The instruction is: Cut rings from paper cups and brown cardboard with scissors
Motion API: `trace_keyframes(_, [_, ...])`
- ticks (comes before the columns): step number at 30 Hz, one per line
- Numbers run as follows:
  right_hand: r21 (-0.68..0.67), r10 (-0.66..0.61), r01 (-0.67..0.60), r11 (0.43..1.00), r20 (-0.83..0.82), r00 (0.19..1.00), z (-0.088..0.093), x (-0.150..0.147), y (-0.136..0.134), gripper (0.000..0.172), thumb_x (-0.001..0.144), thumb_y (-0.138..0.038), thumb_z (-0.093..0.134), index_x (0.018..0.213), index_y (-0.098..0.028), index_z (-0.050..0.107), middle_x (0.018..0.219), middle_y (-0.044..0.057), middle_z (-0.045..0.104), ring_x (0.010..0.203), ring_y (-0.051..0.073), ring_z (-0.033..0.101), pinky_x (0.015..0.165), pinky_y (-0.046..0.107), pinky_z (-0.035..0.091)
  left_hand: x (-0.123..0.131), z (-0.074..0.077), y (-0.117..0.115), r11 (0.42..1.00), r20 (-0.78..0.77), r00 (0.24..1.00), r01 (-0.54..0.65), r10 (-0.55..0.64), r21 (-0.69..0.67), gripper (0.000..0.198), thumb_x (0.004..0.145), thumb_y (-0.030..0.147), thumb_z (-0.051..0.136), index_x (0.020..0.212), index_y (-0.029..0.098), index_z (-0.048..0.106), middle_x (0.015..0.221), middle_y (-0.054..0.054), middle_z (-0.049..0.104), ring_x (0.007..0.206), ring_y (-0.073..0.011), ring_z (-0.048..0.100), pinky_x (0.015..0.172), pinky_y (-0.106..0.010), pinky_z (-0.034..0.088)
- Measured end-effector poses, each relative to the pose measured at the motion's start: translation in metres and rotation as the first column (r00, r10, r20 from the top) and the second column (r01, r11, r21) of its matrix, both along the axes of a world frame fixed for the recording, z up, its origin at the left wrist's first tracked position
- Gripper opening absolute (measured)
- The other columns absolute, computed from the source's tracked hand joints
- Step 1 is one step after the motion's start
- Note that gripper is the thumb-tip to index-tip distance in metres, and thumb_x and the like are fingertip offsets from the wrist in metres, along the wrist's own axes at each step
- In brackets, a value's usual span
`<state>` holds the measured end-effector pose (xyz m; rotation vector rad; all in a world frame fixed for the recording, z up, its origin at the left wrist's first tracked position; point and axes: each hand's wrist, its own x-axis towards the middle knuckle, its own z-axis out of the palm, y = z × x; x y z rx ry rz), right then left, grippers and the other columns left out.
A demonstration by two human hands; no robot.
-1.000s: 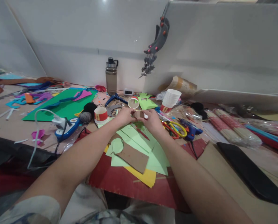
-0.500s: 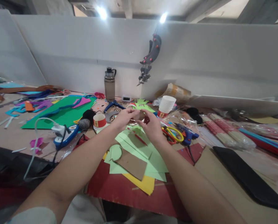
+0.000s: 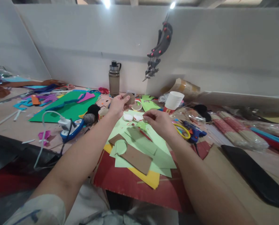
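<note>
My left hand (image 3: pixel 118 106) pinches a round piece of brown cardboard (image 3: pixel 130 98), raised above the far part of the papers. My right hand (image 3: pixel 159 122) is bent with thumb and fingertips together; whether anything small is between them cannot be made out. Just left of its fingertips lie two shallow white cup pieces (image 3: pixel 128 117) with red edges. Beneath both hands spread light green paper sheets (image 3: pixel 162 153), with a red pen (image 3: pixel 146 135) on them. Closer to me, a cut brown cardboard piece (image 3: pixel 137 159) rests beside a pale green paper circle (image 3: pixel 120 147).
Stacked paper cups (image 3: pixel 174 101) stand at the right, near a blue glue gun (image 3: pixel 195 130) and yellow-handled scissors (image 3: pixel 183 132). A bottle (image 3: pixel 114 79) stands by the wall. At the left lie a power strip (image 3: pixel 72 129) and green sheet (image 3: pixel 45 113); a black slab (image 3: pixel 251 175) lies at right.
My hands, together around the cardboard before, are now apart. The left has the cardboard disc and moved left; the right let go of it and moved right. The white cup pieces now show between them.
</note>
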<state>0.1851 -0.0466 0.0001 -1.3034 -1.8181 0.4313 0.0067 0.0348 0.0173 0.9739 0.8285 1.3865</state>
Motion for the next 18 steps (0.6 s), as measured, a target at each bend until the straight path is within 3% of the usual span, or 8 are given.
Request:
trace_keyframes(3, [-0.082, 0.161, -0.155, 0.985, 0.074, 0.984, 0.003, -0.012, -0.012, 0.017, 0.084, -0.029, 0.058, 0.087, -0.018, 0.071, 0.071, 0.002, 0.068, 0.062, 0.013, 0.055, 0.060, 0.026, 0.041, -0.003, -0.003, 0.004, 0.998, 0.029, 0.999, 0.014, -0.015, 0.054, 0.008, 0.086, 0.009, 0.058, 0.081, 0.015, 0.056, 0.073, -0.002, 0.068, 0.062, -0.0110, 0.067, 0.051, -0.019, 0.050])
trace_keyframes(6, [-0.187, 0.359, -0.330, 0.925, 0.158, 0.920, 0.004, -0.024, -0.022, 0.016, 0.085, -0.029, 0.058, 0.085, -0.020, 0.071, 0.071, 0.000, 0.067, 0.061, 0.012, 0.055, 0.058, 0.024, 0.040, -0.004, -0.005, 0.006, 0.997, 0.031, 0.999, 0.010, -0.012, 0.071, 0.008, 0.085, 0.007, 0.058, 0.082, 0.015, 0.057, 0.074, -0.002, 0.069, 0.064, -0.0125, 0.068, 0.055, -0.021, 0.052])
trace_keyframes(8, [-0.182, 0.371, -0.337, 0.924, 0.204, 0.906, 0.006, -0.027, -0.025, 0.016, 0.086, -0.028, 0.058, 0.083, -0.020, 0.071, 0.072, 0.000, 0.068, 0.063, 0.012, 0.056, 0.060, 0.024, 0.040, -0.004, -0.004, 0.005, 0.998, 0.023, 1.000, 0.002, -0.003, 0.059, 0.009, 0.084, 0.006, 0.057, 0.084, 0.015, 0.058, 0.076, -0.003, 0.069, 0.065, -0.0126, 0.068, 0.057, -0.022, 0.052])
trace_keyframes(10, [-0.108, 0.230, -0.210, 0.972, 0.230, 0.946, 0.009, -0.022, -0.023, 0.020, 0.087, -0.028, 0.055, 0.083, -0.020, 0.072, 0.074, 0.002, 0.070, 0.066, 0.014, 0.059, 0.063, 0.025, 0.041, -0.004, -0.003, 0.004, 0.999, 0.024, 1.000, -0.004, 0.003, 0.041, 0.010, 0.084, 0.005, 0.057, 0.085, 0.014, 0.059, 0.077, -0.003, 0.070, 0.066, -0.0127, 0.068, 0.059, -0.023, 0.052])
trace_keyframes(12, [-0.003, -0.035, 0.037, 0.999, 0.252, 0.967, 0.013, -0.008, -0.015, 0.021, 0.087, -0.029, 0.054, 0.087, -0.019, 0.073, 0.076, 0.005, 0.071, 0.069, 0.017, 0.061, 0.065, 0.027, 0.043, -0.002, -0.001, 0.002, 1.000, 0.030, 1.000, 0.001, -0.002, 0.025, 0.009, 0.083, 0.005, 0.058, 0.084, 0.014, 0.060, 0.077, -0.004, 0.070, 0.066, -0.0131, 0.067, 0.059, -0.024, 0.052])
trace_keyframes(13, [0.049, -0.175, 0.168, 0.985, 0.283, 0.943, 0.014, 0.002, -0.011, 0.023, 0.087, -0.028, 0.052, 0.088, -0.018, 0.073, 0.078, 0.007, 0.072, 0.071, 0.018, 0.062, 0.067, 0.029, 0.043, -0.002, -0.001, 0.001, 1.000, 0.031, 0.999, 0.011, -0.012, 0.018, 0.008, 0.083, 0.005, 0.059, 0.084, 0.013, 0.060, 0.077, -0.004, 0.070, 0.065, -0.0135, 0.067, 0.059, -0.025, 0.052])
trace_keyframes(16, [0.086, -0.448, 0.464, 0.882, 0.461, 0.766, 0.014, 0.035, 0.004, 0.026, 0.086, -0.023, 0.049, 0.092, -0.017, 0.073, 0.087, 0.014, 0.072, 0.080, 0.025, 0.065, 0.069, 0.033, 0.044, 0.001, -0.003, -0.001, 0.999, 0.021, 0.999, 0.046, -0.046, -0.013, 0.007, 0.082, 0.005, 0.059, 0.082, 0.012, 0.060, 0.074, -0.005, 0.069, 0.062, -0.0143, 0.067, 0.055, -0.025, 0.051])
trace_keyframes(18, [0.006, -0.441, 0.558, 0.830, 0.619, 0.649, 0.010, 0.054, 0.010, 0.024, 0.084, -0.022, 0.051, 0.090, -0.014, 0.073, 0.086, 0.018, 0.071, 0.082, 0.028, 0.065, 0.071, 0.036, 0.046, 0.003, -0.005, -0.001, 0.997, 0.011, 0.998, 0.059, -0.059, -0.039, 0.007, 0.081, 0.005, 0.060, 0.081, 0.012, 0.060, 0.074, -0.006, 0.069, 0.061, -0.0142, 0.066, 0.055, -0.025, 0.051])
